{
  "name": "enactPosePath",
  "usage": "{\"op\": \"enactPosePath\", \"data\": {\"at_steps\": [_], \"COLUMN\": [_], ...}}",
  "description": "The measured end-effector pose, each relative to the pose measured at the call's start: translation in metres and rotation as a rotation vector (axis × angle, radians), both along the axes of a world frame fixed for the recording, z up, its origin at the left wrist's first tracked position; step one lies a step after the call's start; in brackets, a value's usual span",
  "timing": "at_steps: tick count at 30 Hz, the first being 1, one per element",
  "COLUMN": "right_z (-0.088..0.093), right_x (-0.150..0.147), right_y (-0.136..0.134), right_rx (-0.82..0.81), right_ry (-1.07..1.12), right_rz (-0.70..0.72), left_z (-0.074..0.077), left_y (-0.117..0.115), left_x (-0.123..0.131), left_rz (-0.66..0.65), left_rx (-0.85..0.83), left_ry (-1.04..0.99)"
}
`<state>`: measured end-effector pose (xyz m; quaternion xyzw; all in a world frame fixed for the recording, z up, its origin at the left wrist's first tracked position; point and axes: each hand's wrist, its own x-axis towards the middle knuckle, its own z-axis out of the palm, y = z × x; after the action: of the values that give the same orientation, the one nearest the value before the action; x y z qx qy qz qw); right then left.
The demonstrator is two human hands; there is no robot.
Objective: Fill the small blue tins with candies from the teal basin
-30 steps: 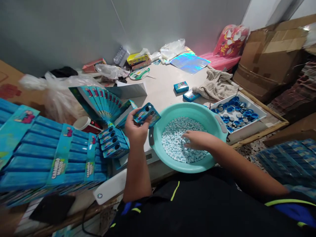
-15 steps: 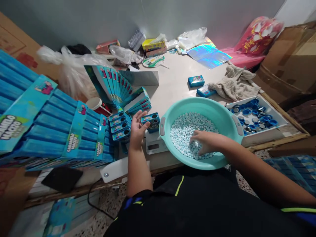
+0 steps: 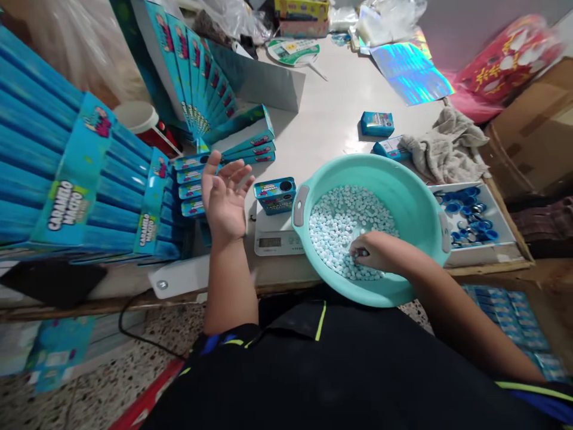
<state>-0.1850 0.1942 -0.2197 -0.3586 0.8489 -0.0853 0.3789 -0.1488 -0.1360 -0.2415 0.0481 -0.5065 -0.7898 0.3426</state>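
Observation:
My right hand [image 3: 376,252] is down in the turquoise basin [image 3: 416,197], its fingers drawn together at the surface of the small pale-blue candies [image 3: 333,236]. Some candies appear to be in its grasp, though the fingers hide most of them. With palm turned up and fingers loosely apart, my left hand [image 3: 227,197] is raised and holds nothing. Just right of it, a small blue box with a round hole in its top [image 3: 275,194] stands on the white digital scale [image 3: 280,243]. Several similar boxes [image 3: 190,191] are stacked behind my left hand.
Large blue cartons [image 3: 71,167] fill the left side, near folded cardboard displays [image 3: 201,77] and a cup [image 3: 136,119]. Two blue packs [image 3: 377,123] lie beyond the basin beside a grey cloth [image 3: 443,143]. A white tray of blue caps [image 3: 474,221] sits at the right edge.
My right hand's fingers have closed together among the candies. My left hand has moved left, away from the box on the scale. The view has shifted closer and lower.

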Motion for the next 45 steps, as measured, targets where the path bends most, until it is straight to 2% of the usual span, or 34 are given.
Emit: {"op": "enactPosePath", "data": {"at_steps": [3,8,13,16,19,21,23,28,32,35,37,41,45], "right_z": [0.001,0.004,0.009,0.009,0.008,0.005,0.001,-0.010,-0.008,0.003,0.013,0.034,0.057], "right_x": [-0.003,-0.005,-0.006,-0.008,-0.009,-0.010,-0.010,-0.007,-0.006,-0.006,-0.006,-0.007,-0.010], "right_y": [0.002,0.004,0.008,0.010,0.015,0.021,0.030,0.061,0.067,0.059,0.053,0.040,0.020], "right_rx": [-0.025,-0.094,-0.187,-0.220,-0.220,-0.201,-0.172,-0.168,-0.231,-0.309,-0.357,-0.387,-0.399], "right_ry": [0.017,0.076,0.135,0.181,0.212,0.238,0.265,0.330,0.392,0.460,0.496,0.531,0.520], "right_rz": [-0.041,-0.081,-0.128,-0.140,-0.160,-0.195,-0.219,-0.264,-0.292,-0.276,-0.259,-0.215,-0.149], "left_z": [0.003,0.003,0.001,-0.007,-0.018,-0.023,-0.025,-0.024,-0.029,-0.032,-0.030,-0.017,-0.002], "left_y": [-0.002,0.000,0.000,-0.003,-0.003,-0.002,-0.004,-0.019,-0.030,-0.033,-0.034,-0.029,-0.022], "left_x": [0.003,0.006,0.006,0.006,0.004,0.004,0.005,0.008,0.003,0.000,0.002,0.010,0.017], "left_rz": [0.009,-0.015,-0.030,-0.077,-0.164,-0.187,-0.199,-0.328,-0.313,-0.301,-0.270,-0.181,-0.148], "left_rx": [0.049,-0.024,-0.064,-0.246,-0.503,-0.554,-0.521,-0.492,-0.519,-0.457,-0.405,-0.284,-0.196], "left_ry": [0.000,-0.037,0.015,0.009,-0.121,-0.190,-0.193,-0.175,-0.076,0.014,0.000,-0.066,-0.060]}}
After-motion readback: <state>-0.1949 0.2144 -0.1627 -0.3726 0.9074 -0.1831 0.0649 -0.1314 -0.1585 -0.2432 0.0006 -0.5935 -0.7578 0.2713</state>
